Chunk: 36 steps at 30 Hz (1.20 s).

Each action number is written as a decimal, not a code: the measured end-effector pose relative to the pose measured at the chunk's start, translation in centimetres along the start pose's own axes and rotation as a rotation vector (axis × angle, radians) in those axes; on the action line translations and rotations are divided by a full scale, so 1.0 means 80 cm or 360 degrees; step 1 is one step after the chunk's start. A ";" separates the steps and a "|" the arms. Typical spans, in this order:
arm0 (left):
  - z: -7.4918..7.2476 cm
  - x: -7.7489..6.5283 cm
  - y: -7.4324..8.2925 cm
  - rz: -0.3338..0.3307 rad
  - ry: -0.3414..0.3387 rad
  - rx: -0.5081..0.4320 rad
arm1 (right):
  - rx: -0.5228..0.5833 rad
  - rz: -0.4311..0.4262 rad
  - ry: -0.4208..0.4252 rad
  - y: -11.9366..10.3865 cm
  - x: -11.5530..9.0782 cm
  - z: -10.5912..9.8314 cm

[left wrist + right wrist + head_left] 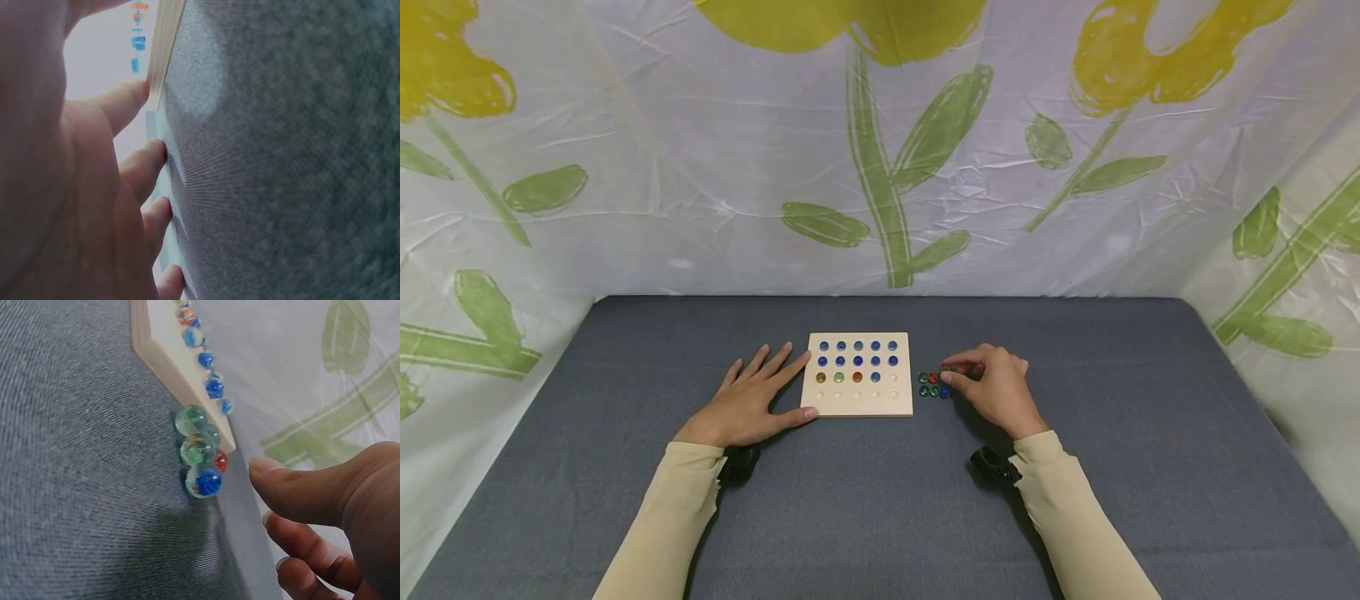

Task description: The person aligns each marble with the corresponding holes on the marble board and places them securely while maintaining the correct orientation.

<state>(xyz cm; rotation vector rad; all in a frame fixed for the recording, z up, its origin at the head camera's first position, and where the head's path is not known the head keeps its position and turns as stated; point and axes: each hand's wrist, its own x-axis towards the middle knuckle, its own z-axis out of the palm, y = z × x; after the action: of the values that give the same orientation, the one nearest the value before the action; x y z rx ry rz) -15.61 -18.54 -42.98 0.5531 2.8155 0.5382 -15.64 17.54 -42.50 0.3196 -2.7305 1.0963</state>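
Observation:
A pale wooden board (857,406) lies flat on the table, its rows of round hollows holding mostly blue marbles (858,361). The third row carries an orange-brown, a green, a red (857,377) and a blue marble, and shallow hollows show along the near row. My left hand (741,408) spreads its fingers flat, thumb and index fingertip at the board's left edge. To the right of the board, my right hand (996,387) pinches a dark greenish marble (951,367) between thumb and index finger; the right wrist view hides it behind the thumb (294,487).
Close to the board's right edge several loose marbles cluster: green (190,420), red (222,461) and blue (208,481). Dark grey cloth (865,508) covers the table. White sheeting (715,167) with painted flowers hangs behind and at the sides.

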 end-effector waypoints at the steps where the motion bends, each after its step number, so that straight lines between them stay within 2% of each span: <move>1: 0.000 0.000 0.000 0.0000 0.0000 -0.0001 | 0.0009 -0.0004 0.0003 -0.001 0.000 -0.001; 13: -0.001 0.001 0.002 -0.0011 -0.0004 0.0011 | 0.0051 -0.0044 -0.0016 -0.018 0.003 0.001; 20: -0.001 0.000 0.003 -0.0011 0.0008 0.0009 | 0.0079 -0.0039 -0.0046 -0.037 0.009 0.015; 28: 0.000 -0.001 0.002 -0.0015 0.0004 0.0013 | 0.0119 -0.0069 -0.0018 -0.058 0.014 0.033; 36: 0.001 0.000 0.002 0.0005 0.0008 0.0001 | 0.0059 -0.0126 -0.0021 -0.064 0.014 0.047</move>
<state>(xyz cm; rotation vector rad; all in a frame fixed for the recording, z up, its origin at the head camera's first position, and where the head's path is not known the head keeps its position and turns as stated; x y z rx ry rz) -15.55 -18.41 -42.99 0.5568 2.8200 0.5405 -15.71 11.14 -41.51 0.4376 -2.6868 1.1288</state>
